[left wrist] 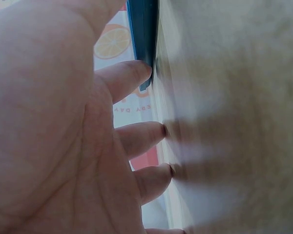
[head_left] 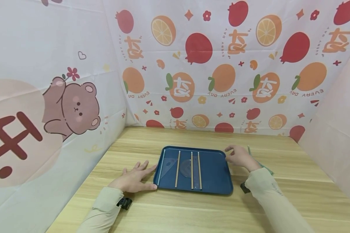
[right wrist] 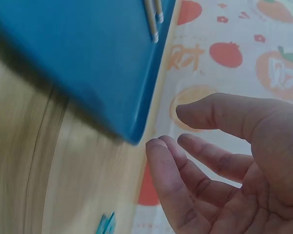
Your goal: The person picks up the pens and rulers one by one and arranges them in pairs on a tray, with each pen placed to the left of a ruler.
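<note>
A dark blue tray lies on the table with several pencils set upright across it. Among them are a clear set square, a clear protractor and a clear ruler. My left hand rests beside the tray's left edge, fingers spread; the left wrist view has one fingertip touching the tray's side and others on the tabletop. Near the far right corner is my right hand, fingers loosely bent and holding nothing. In the right wrist view its fingers appear just apart from the tray corner.
Thin green sticks lie on the wooden table to the right of the tray, partly behind the right hand. A fruit-print cloth hangs at the back, and a bear-print cloth on the left.
</note>
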Demonstrator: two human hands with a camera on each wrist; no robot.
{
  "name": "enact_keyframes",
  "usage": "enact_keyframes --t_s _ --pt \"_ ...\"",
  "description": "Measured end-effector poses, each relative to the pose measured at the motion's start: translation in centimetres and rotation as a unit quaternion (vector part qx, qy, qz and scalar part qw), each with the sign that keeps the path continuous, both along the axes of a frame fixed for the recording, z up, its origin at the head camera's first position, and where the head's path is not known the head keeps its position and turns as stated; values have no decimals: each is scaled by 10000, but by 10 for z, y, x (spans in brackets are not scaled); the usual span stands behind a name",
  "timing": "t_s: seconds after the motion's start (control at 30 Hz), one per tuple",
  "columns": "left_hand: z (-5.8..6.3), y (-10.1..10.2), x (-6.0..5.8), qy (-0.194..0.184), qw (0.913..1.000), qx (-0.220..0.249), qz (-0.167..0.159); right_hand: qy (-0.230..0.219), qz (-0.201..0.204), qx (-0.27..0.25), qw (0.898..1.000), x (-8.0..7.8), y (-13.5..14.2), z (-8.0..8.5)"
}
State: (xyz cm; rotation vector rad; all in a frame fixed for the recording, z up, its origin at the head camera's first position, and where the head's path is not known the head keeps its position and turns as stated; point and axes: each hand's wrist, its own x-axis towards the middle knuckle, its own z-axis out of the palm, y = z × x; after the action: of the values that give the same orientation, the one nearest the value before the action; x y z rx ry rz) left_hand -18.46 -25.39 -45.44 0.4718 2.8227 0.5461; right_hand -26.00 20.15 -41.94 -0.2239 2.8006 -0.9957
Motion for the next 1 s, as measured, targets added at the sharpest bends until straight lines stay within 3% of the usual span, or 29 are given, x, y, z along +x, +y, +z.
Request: enact_keyframes --t_s 0.37,1.0 --pt "0 0 1 -2 10000 21 4 568 3 707 9959 -4 37 -2" --pt "-2 0 -2 33 10000 -25 -66 416 -130 947 9946 -5 103 1"
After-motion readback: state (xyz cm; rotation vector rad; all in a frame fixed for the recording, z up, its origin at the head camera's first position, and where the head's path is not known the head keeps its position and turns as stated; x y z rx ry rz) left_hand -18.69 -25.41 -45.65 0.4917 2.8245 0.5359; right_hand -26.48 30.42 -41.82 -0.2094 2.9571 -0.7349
